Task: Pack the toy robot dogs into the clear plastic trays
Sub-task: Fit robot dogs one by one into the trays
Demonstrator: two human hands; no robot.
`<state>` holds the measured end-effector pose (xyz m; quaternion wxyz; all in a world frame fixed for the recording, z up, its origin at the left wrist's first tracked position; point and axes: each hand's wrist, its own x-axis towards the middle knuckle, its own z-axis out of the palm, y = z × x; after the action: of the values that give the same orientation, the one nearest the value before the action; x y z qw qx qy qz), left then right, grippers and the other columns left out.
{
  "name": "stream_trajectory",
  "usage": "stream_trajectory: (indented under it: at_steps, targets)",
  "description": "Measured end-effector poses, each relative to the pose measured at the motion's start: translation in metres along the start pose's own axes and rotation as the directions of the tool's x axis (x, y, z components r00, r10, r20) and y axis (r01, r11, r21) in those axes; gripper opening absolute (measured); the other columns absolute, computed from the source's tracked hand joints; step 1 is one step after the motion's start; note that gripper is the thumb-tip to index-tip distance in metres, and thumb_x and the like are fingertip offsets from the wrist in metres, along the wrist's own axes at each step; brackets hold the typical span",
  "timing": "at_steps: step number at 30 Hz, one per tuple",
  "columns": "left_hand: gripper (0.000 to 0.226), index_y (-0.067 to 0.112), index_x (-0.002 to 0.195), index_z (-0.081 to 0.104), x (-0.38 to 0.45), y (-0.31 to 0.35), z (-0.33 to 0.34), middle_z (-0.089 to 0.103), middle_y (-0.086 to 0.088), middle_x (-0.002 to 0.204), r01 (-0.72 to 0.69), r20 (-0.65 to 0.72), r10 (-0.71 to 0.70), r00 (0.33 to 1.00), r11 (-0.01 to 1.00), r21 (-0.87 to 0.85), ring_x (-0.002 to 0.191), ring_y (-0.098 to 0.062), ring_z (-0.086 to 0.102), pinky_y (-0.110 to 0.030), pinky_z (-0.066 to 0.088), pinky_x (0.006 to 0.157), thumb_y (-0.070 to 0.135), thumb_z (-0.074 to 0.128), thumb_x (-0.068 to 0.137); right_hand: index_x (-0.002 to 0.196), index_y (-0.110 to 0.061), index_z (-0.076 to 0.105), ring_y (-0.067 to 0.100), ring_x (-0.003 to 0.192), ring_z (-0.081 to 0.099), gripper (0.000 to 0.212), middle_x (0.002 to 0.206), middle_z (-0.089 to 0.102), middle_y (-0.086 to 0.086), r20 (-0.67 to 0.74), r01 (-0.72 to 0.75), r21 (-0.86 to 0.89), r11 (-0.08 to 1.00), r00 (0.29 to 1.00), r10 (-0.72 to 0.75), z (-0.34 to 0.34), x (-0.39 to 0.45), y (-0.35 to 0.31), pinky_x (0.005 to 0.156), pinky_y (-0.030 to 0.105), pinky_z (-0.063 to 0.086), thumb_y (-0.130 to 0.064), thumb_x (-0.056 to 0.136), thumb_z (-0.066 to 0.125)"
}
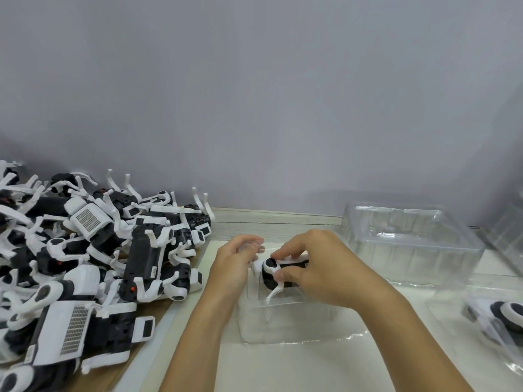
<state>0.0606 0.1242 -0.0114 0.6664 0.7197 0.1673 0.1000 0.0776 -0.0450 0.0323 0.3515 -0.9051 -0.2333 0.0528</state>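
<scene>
Both hands grasp one toy robot dog (278,271) above the clear tray (283,326): right hand (317,267) on its body, left hand (235,264) steadying its head, probably to seat it.

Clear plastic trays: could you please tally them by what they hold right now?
Middle tray, under the held dog: 1
Right tray, with a packed dog inside: 1
Back tray, empty: 1
Total: 3; a clear shape at the right edge is too cropped to tell.

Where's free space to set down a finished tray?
Free: white sheet in front of the clear tray being filled, between the forearms. Narrow wood strip behind the hands by the wall. Crowded: robot dog pile left, empty trays and packed dog right.
</scene>
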Motion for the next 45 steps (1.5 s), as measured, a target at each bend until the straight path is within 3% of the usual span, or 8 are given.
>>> stream_trajectory:
  at_steps: [6, 14, 18, 23, 32, 38, 43, 45]
  targets:
    - [0.011, 0.029, 0.092, 0.066, -0.004, -0.004, -0.003, 0.076, 0.008, 0.094, 0.000, -0.031, 0.001, 1.000, 1.000, 0.016, 0.105, -0.020, 0.065, -0.048, 0.044, 0.105, 0.018, 0.063, 0.093, 0.117, -0.036, 0.068, -0.002, 0.112, 0.051, 0.024, 0.113, 0.060, -0.025, -0.298, -0.007, 0.022, 1.000, 0.955, 0.013, -0.022, -0.016, 0.020, 0.093, 0.016, 0.035, -0.031, 0.094, 0.063]
    - [0.022, 0.021, 0.085, 0.076, -0.019, -0.001, -0.009, 0.077, 0.003, 0.091, -0.050, -0.118, 0.043, 0.992, 0.997, -0.061, 0.105, -0.020, 0.068, -0.039, 0.048, 0.102, 0.015, 0.058, 0.096, 0.134, -0.029, 0.057, 0.000, 0.133, 0.036, 0.038, 0.134, 0.045, -0.022, -0.300, -0.020, 0.015, 1.000, 0.954, 0.024, -0.009, -0.042, 0.031, 0.097, 0.005, 0.018, -0.030, 0.096, 0.060]
    - [0.024, 0.027, 0.109, 0.074, -0.029, -0.001, -0.022, 0.073, 0.009, 0.114, 0.017, 0.044, -0.012, 0.999, 0.995, -0.103, 0.119, -0.009, 0.060, -0.038, 0.039, 0.112, 0.032, 0.055, 0.096, 0.138, -0.033, 0.052, -0.003, 0.138, 0.031, 0.047, 0.147, 0.038, -0.020, -0.386, -0.007, 0.122, 0.992, 0.921, 0.054, 0.002, -0.052, 0.033, 0.103, 0.002, 0.017, -0.025, 0.094, 0.064]
    - [0.035, 0.029, 0.130, 0.049, -0.037, 0.002, -0.017, 0.046, 0.014, 0.141, 0.015, 0.170, -0.036, 0.985, 0.992, 0.123, 0.126, -0.005, 0.041, -0.026, 0.028, 0.099, 0.014, 0.052, 0.098, 0.143, -0.024, 0.049, 0.011, 0.134, 0.043, 0.052, 0.140, 0.050, -0.009, -0.486, -0.049, 0.289, 0.956, 0.853, 0.191, 0.018, -0.060, 0.035, 0.114, 0.037, 0.035, -0.019, 0.093, 0.063]
    - [0.037, 0.037, 0.127, 0.051, -0.045, 0.024, -0.026, 0.059, 0.006, 0.115, -0.019, -0.068, 0.053, 0.996, 0.904, 0.427, 0.100, -0.009, 0.059, -0.023, 0.042, 0.072, 0.027, 0.065, 0.094, 0.124, -0.037, 0.059, 0.006, 0.115, 0.050, 0.043, 0.119, 0.047, -0.014, -0.405, -0.063, 0.345, 0.937, 0.890, 0.209, 0.023, -0.058, 0.034, 0.093, 0.022, 0.038, -0.017, 0.087, 0.069]
    - [0.022, 0.042, 0.114, 0.057, -0.061, 0.009, -0.020, 0.059, 0.012, 0.123, -0.043, -0.148, 0.058, 0.987, 0.994, 0.101, 0.112, -0.003, 0.056, -0.023, 0.042, 0.086, 0.031, 0.063, 0.095, 0.121, -0.044, 0.058, -0.002, 0.114, 0.047, 0.038, 0.119, 0.043, -0.020, -0.416, -0.003, 0.366, 0.931, 0.894, 0.166, 0.028, -0.056, 0.038, 0.091, 0.020, 0.036, -0.021, 0.090, 0.064]
    - [0.040, 0.048, 0.128, 0.052, -0.053, 0.028, -0.019, 0.040, 0.024, 0.144, -0.342, 0.081, 0.361, 0.929, 0.754, 0.561, 0.142, -0.001, 0.029, -0.029, 0.025, 0.115, 0.045, 0.064, 0.090, 0.122, -0.045, 0.057, -0.009, 0.117, 0.043, 0.036, 0.125, 0.046, -0.022, -0.405, 0.031, 0.378, 0.925, 0.904, 0.135, 0.028, -0.051, 0.038, 0.100, 0.024, 0.036, -0.023, 0.093, 0.061]
    - [0.048, 0.053, 0.130, 0.051, -0.051, 0.036, -0.010, 0.029, 0.026, 0.153, -0.402, 0.221, 0.344, 0.913, 0.662, 0.632, 0.145, 0.001, 0.017, -0.035, 0.017, 0.121, 0.059, 0.064, 0.084, 0.121, -0.044, 0.058, -0.016, 0.116, 0.041, 0.035, 0.125, 0.047, -0.024, -0.404, 0.051, 0.375, 0.926, 0.908, 0.113, 0.028, -0.048, 0.039, 0.095, 0.019, 0.036, -0.022, 0.093, 0.061]
